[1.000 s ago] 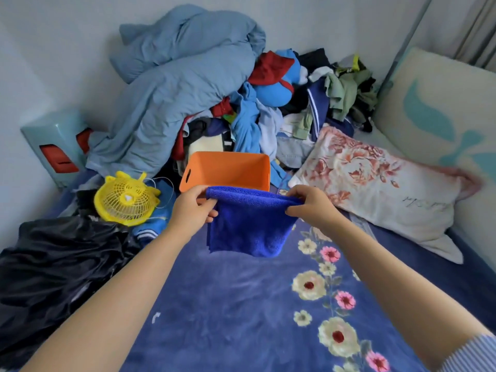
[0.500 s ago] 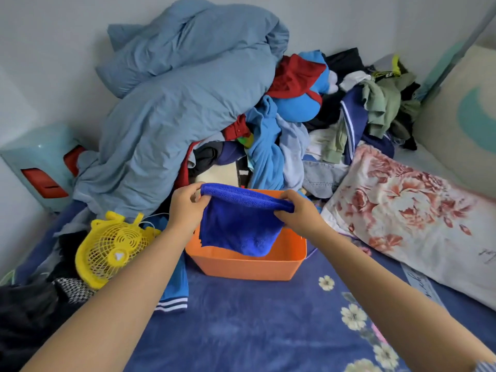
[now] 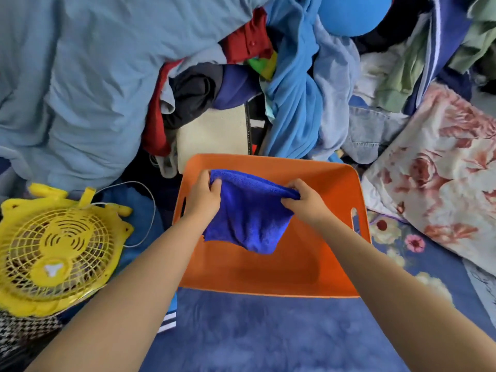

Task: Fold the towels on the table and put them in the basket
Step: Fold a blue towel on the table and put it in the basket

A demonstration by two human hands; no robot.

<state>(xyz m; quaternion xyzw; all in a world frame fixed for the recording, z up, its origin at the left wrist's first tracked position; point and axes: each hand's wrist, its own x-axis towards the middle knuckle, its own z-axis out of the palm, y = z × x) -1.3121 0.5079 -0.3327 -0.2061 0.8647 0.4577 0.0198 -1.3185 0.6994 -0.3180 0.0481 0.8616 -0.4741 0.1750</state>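
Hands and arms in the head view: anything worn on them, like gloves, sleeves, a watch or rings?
No gloves: the left hand and the right hand are both bare. Both forearms are bare too, with no sleeve showing in this frame. No watch, bracelet or band appears at either wrist, and no ring is visible on the fingers that show. No cables or markings on the arms.

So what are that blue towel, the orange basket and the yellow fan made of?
The blue towel looks like soft microfibre or terry: fuzzy, matte pile that drapes limply. The orange basket seems moulded plastic: smooth, faintly glossy walls with cut-out handle slots. The yellow fan also looks like rigid plastic, with a thin moulded grille.
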